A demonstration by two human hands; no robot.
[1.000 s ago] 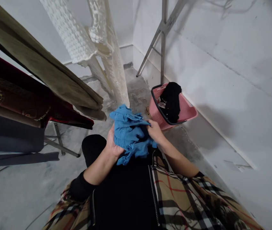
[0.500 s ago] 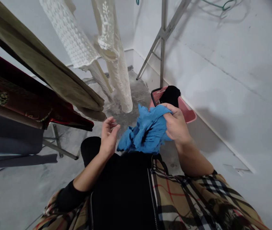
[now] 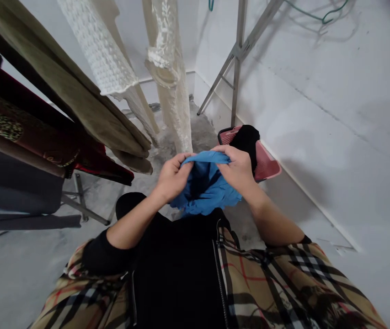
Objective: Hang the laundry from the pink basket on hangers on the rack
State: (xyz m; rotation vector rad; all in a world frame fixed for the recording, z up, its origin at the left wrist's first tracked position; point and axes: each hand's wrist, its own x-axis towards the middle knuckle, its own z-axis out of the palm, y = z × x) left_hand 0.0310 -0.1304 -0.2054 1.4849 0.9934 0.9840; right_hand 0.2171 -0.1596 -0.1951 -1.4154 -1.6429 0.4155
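Note:
A crumpled blue garment (image 3: 211, 196) hangs between my two hands, above my lap. My left hand (image 3: 174, 177) pinches one end of its upper edge between thumb and fingers. At the other end, my right hand (image 3: 236, 168) grips the same edge, so the band is stretched across and the cloth droops below in folds. What sort of garment it is cannot be made out. Just behind my right hand is a pink basket (image 3: 267, 163) with black cloth (image 3: 247, 140) in it.
Cream lace clothing (image 3: 170, 91) and a white knitted piece (image 3: 100, 50) hang ahead. Olive trousers (image 3: 67, 87), a dark red garment (image 3: 40, 137) and grey cloth (image 3: 13, 192) hang at left. A metal stand (image 3: 238, 52) leans by the right wall, with a green hanger (image 3: 323, 20) above.
My left hand has moved right and taken hold of the blue garment's edge. My right hand has shifted slightly left, and the edge is now stretched between both hands.

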